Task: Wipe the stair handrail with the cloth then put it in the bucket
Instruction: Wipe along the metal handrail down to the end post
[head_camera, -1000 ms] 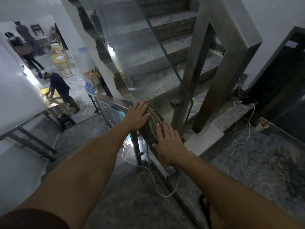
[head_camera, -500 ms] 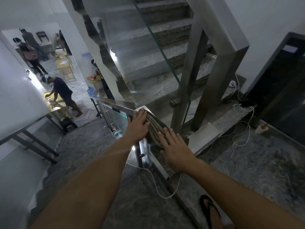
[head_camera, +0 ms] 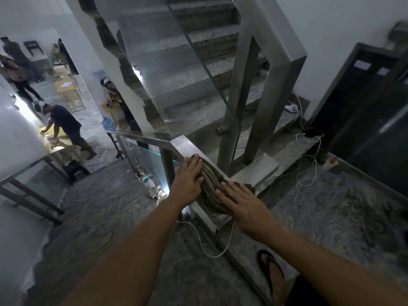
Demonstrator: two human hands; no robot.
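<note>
A dark striped cloth (head_camera: 212, 186) lies draped over the flat steel handrail (head_camera: 183, 144) near its corner. My left hand (head_camera: 189, 177) presses flat on the cloth's far end, fingers together. Flat on the near end rests my right hand (head_camera: 240, 202), fingers spread. Both palms hold the cloth against the rail top. No bucket is in view.
Glass panels (head_camera: 198, 69) and steel posts (head_camera: 236, 91) flank the stairs going up ahead. White cables (head_camera: 309, 151) and a paper cup (head_camera: 330, 163) lie on the landing floor at right. Several people (head_camera: 66, 127) work on the floor below at left. My sandalled foot (head_camera: 270, 272) stands by the rail base.
Both hands and the cloth have slid along the handrail toward me, baring the rail's corner. The camera has tilted down a little.
</note>
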